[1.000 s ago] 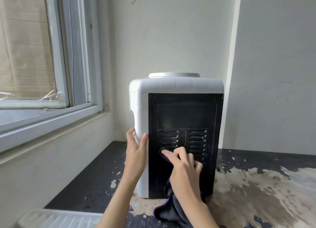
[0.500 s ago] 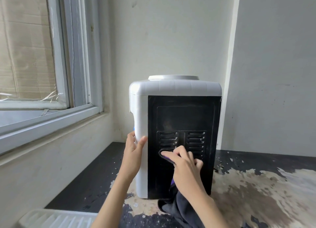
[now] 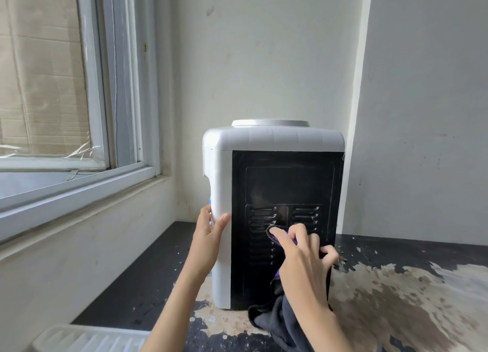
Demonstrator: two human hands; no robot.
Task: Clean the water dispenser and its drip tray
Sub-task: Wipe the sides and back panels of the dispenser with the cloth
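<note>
A white water dispenser stands on the worn countertop with its black back panel and vent slots turned toward me. My left hand holds its white left edge, thumb on the back and fingers round the side. My right hand grips a dark grey and purple cloth and presses a fold of it with the fingertips onto the left vent slots. The rest of the cloth hangs down to the counter. A ribbed white drip tray lies at the bottom left.
The dispenser sits in a corner, with a wall behind and a wall close on its right. A window frame and sill run along the left. The countertop is dark with large patches of peeled, pale surface.
My right hand with the cloth has shifted slightly up and right over the vent slots. The left hand keeps its hold on the dispenser's edge.
</note>
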